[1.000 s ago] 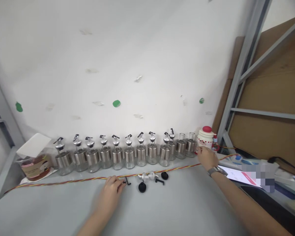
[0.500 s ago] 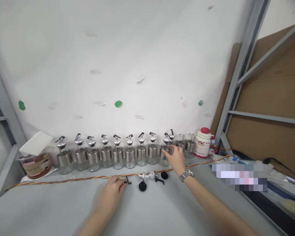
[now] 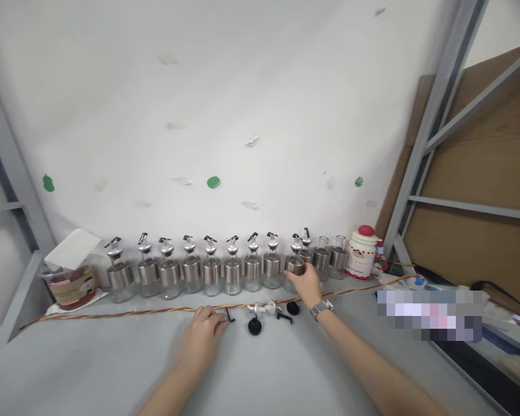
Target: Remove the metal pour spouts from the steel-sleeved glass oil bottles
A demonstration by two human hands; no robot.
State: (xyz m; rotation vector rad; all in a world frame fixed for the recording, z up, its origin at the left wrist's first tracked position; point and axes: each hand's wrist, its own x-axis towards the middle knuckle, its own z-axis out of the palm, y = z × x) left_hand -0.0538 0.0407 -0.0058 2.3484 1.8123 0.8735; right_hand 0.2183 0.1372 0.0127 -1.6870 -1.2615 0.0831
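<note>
Head view: grey tabletop (image 3: 112, 370), row of steel-collared glass bottles along the white wall, lower middle of frame.
Right hand (image 3: 307, 284): just right of centre, fingers curled round a bottle (image 3: 293, 267) with a spout, gripping its steel collar.
Bottle axis: upright, standing in the row; it lies up and left of the palm.
Left hand (image 3: 203, 334): lower centre, flat on the table, fingers loosely bent, tips touching a small black lever (image 3: 229, 315); holding nothing that I can tell.
Loose parts: metal pourer (image 3: 262, 309) and black stopper (image 3: 254, 327) lie between the hands.
Nearer hand: right.
Change: half a second ago the right hand was further right along the row; now lower, closed on the bottle.
</note>
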